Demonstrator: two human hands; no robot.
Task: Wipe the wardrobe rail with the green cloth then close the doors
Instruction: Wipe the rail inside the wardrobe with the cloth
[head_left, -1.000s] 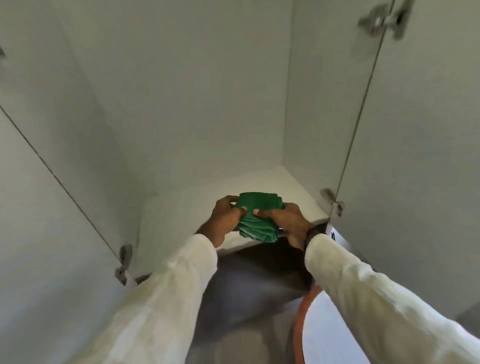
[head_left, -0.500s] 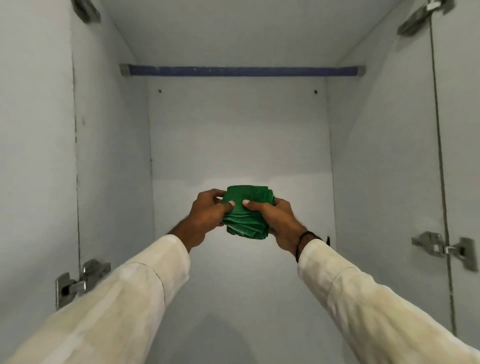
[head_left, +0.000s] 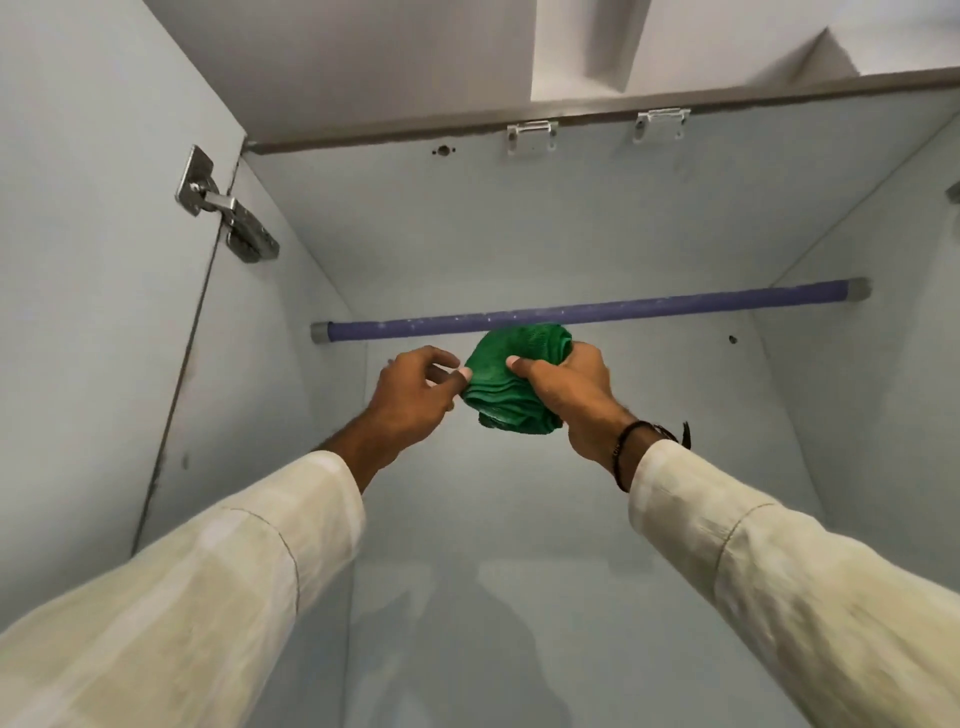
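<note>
A blue-purple wardrobe rail (head_left: 675, 307) runs across the upper wardrobe, speckled with dust. The folded green cloth (head_left: 511, 384) sits just below the rail's middle, its top edge reaching the rail. My right hand (head_left: 569, 395) grips the cloth from the right, thumb across its front. My left hand (head_left: 415, 395) pinches the cloth's left edge with thumb and fingertip, the other fingers spread. Both arms wear cream sleeves.
The left door (head_left: 93, 260) stands open, with a metal hinge (head_left: 226, 213) near its top. Pale side walls close in on the left and right. Two small brackets (head_left: 532, 134) sit under the wardrobe's top front edge (head_left: 779, 101).
The view has tilted upward from the wardrobe floor to the rail. Both hands have lifted the cloth up to just under the rail, and the left hand's grip has loosened to a pinch.
</note>
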